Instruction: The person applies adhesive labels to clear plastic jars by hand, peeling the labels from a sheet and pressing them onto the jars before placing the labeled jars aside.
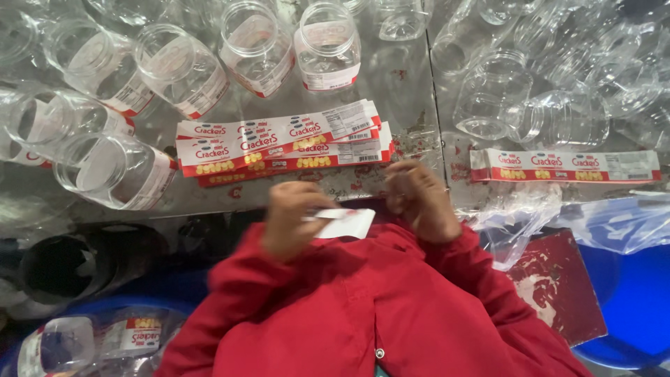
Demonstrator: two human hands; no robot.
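Two hands' grips: left hand (294, 222) pinching a white label strip (347, 222), right hand (421, 202) curled beside stacked labels (283, 143).

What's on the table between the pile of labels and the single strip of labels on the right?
In the head view, only bare metal table with flecks of red lies between the label pile and the single strip.
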